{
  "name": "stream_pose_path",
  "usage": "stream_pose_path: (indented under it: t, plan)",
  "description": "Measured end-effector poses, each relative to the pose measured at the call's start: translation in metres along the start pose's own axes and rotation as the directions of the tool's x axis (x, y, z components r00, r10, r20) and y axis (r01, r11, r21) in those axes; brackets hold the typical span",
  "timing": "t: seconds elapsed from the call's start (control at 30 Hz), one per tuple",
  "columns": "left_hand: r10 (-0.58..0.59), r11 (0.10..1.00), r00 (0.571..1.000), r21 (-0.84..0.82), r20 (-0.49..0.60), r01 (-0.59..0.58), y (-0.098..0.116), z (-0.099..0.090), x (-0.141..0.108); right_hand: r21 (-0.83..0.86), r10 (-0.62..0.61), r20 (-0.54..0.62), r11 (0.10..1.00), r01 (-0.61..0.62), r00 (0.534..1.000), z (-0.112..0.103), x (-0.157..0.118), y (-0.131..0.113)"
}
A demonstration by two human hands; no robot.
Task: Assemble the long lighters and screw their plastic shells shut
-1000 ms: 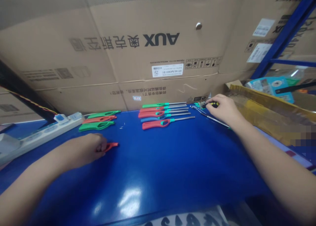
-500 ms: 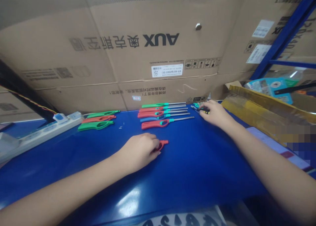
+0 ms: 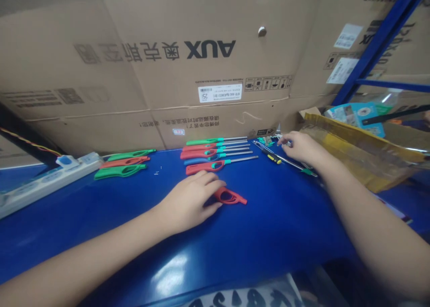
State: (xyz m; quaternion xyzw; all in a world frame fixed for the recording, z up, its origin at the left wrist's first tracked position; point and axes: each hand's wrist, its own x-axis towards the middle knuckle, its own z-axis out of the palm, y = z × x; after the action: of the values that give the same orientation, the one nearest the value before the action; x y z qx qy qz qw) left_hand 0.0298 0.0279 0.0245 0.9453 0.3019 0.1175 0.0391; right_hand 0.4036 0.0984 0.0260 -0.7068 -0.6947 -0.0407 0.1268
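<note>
My left hand (image 3: 195, 199) grips the rear of a red lighter handle (image 3: 230, 196) low over the blue table (image 3: 262, 235); its looped end points right. My right hand (image 3: 295, 147) is at the back right with fingers curled together beside small teal and metal parts (image 3: 267, 140); what it pinches, if anything, is too small to tell. A black and yellow tool (image 3: 271, 155) and thin metal rods (image 3: 292, 163) lie just left of and below it. Several lighters with metal tubes (image 3: 204, 167) lie in a row behind my left hand.
Green and orange handles (image 3: 121, 170) lie at the left beside a white power strip (image 3: 50, 181). A large cardboard box (image 3: 134, 87) stands behind. A yellow-taped carton (image 3: 356, 150) and blue metal frame (image 3: 372, 52) are at the right.
The red handle has swung, and more of it shows from my left hand. My right hand has moved off the black and yellow tool, which now lies uncovered.
</note>
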Motion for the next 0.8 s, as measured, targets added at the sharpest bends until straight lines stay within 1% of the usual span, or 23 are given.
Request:
stream_pose_path:
  t: [0.1,0.17,0.23,0.3,0.4,0.47,0.53,0.6,0.67,0.7,0.73,0.77,0.8]
  plan:
    - [-0.05,0.999,0.999,-0.002,-0.01,0.05,-0.015,-0.003,-0.014,-0.005,0.041,0.133,0.999,-0.04,0.99,0.002,0.0,0.011]
    - [-0.076,0.997,0.997,0.0,0.004,0.076,-0.024,-0.001,-0.023,-0.007,0.055,0.196,0.998,-0.055,0.979,0.007,0.0,0.013]
    - [-0.083,0.996,0.996,-0.015,0.012,0.083,-0.031,0.003,-0.03,-0.013,0.071,0.219,0.997,-0.07,0.973,0.011,0.001,0.013]
    - [-0.084,0.996,0.996,-0.027,-0.008,0.083,-0.035,0.009,-0.033,-0.019,0.088,0.223,0.996,-0.086,0.971,0.014,0.002,0.013]
    - [-0.084,0.995,0.995,-0.054,-0.049,0.082,-0.038,0.017,-0.033,-0.025,0.111,0.208,0.994,-0.108,0.972,0.013,0.001,0.011]
    - [-0.092,0.993,0.993,-0.084,-0.07,0.086,-0.04,0.021,-0.031,-0.021,0.116,0.176,0.993,-0.115,0.978,0.009,-0.001,0.007]
    - [-0.101,0.988,0.99,-0.125,-0.095,0.089,-0.041,0.024,-0.03,-0.001,0.105,0.108,0.994,-0.105,0.989,0.003,-0.003,-0.002]
    - [-0.111,0.98,0.987,-0.176,-0.12,0.089,-0.042,0.026,-0.03,0.034,0.073,0.008,0.997,-0.074,0.997,-0.004,-0.008,-0.016]
    - [-0.116,0.972,0.984,-0.218,-0.136,0.085,-0.043,0.028,-0.031,0.091,0.008,-0.084,0.996,-0.001,0.996,-0.01,-0.016,-0.035]
    - [-0.118,0.969,0.983,-0.233,-0.14,0.083,-0.044,0.029,-0.031,0.138,-0.055,-0.126,0.988,0.072,0.99,-0.012,-0.021,-0.045]
    - [-0.119,0.966,0.983,-0.244,-0.143,0.082,-0.045,0.03,-0.032,0.266,-0.193,-0.192,0.934,0.24,0.962,-0.012,-0.027,-0.056]
    - [-0.123,0.964,0.982,-0.254,-0.145,0.083,-0.046,0.03,-0.032,0.374,-0.337,-0.206,0.84,0.392,0.919,-0.012,-0.033,-0.067]
    - [-0.128,0.961,0.98,-0.263,-0.15,0.085,-0.047,0.031,-0.032,0.455,-0.483,-0.153,0.74,0.495,0.862,-0.011,-0.04,-0.078]
